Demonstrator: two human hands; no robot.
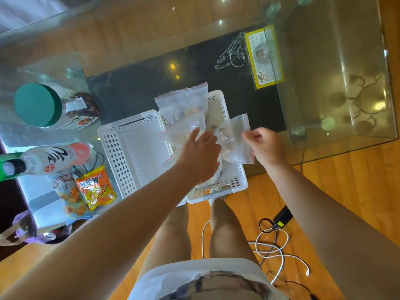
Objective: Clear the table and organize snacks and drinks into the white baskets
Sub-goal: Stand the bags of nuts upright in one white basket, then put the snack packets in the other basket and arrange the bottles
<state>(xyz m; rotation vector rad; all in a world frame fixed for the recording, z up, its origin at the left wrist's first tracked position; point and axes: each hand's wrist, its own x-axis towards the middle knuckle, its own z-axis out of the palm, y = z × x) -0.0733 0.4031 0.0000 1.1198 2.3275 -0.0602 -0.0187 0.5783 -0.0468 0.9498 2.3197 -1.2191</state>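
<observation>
Two white perforated baskets stand side by side on the glass table. The left basket [129,148] holds nothing. The right basket [218,189] holds several clear zip bags of snacks [184,102]. My left hand [201,152] lies flat on the bags in the right basket, fingers spread. My right hand [264,146] pinches the edge of one clear zip bag [236,137] over the right basket's right side. At the left of the table are a pink and white drink bottle [58,159], an orange snack packet [96,185], a blue snack packet [69,195] and a green-lidded jar [49,107].
A green bottle [6,167] lies at the far left edge. A yellow-framed card [264,57] lies under the glass top at the back right. On the wooden floor to the right lie white and black cables [272,247] and a black adapter [282,215]. My legs stand at the table's front edge.
</observation>
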